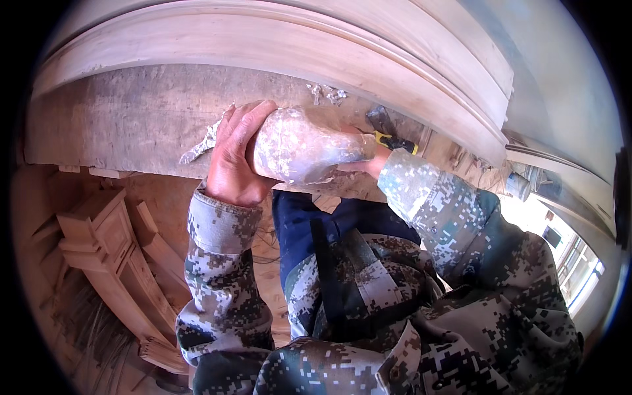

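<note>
A whitish, smeared plastic jug (296, 145) lies tilted on its side above the workbench, its narrow end toward the right. My left hand (234, 155) is wrapped round its broad left end, fingers over the top. My right hand (375, 161) is at the narrow end, mostly hidden behind the jug; the part that shows appears to grip it. Beside my left hand lies a flat stick crusted with pale material (201, 143). A black and yellow tool handle (396, 142) sits just past my right hand.
The worn wooden workbench (118, 125) runs across in front of me. Long pale moulded wood pieces (263, 43) lie along its far side. Dried scraps (326, 93) are near the jug. Panelled wooden pieces (115, 243) stand low on the left, by loose strips.
</note>
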Demonstrator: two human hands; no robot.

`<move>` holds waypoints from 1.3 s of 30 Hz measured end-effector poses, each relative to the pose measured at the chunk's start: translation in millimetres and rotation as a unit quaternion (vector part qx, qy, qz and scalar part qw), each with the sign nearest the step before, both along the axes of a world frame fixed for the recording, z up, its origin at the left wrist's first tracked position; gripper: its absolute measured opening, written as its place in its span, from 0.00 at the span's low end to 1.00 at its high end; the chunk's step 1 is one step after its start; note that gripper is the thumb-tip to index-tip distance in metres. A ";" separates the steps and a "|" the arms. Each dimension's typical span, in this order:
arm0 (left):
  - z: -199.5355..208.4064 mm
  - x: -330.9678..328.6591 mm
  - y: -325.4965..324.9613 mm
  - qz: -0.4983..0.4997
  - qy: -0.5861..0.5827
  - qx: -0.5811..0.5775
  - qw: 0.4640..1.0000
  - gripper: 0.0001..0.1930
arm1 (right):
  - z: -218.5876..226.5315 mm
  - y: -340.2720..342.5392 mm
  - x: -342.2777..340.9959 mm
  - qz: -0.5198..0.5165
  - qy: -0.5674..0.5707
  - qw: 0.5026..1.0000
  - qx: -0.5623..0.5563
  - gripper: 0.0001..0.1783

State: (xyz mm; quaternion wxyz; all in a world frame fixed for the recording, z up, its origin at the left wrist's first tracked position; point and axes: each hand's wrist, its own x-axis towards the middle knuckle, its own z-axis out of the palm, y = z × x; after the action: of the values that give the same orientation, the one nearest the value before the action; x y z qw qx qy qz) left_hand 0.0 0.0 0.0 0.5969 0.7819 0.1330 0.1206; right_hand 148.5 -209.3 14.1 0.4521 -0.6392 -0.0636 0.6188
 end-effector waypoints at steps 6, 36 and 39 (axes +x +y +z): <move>-1.2 6.3 16.3 0.013 -0.049 0.082 0.995 0.39 | -16.4 45.6 11.8 0.133 0.034 0.990 0.011 0.27; -50.6 -55.6 -26.9 0.273 0.145 0.011 0.951 0.25 | -21.9 31.5 -11.5 0.120 -0.304 0.945 -0.015 0.12; -19.7 -57.7 -110.1 0.404 0.129 0.033 0.905 0.18 | -33.9 23.8 -21.8 0.110 -0.367 0.924 0.005 0.16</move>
State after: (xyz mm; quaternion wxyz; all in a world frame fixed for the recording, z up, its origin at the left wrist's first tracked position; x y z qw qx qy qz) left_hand -57.7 -110.1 -19.7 0.4488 0.6888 0.5096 0.2538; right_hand 126.7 -185.4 -19.8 0.3300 -0.8080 -0.2979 0.3866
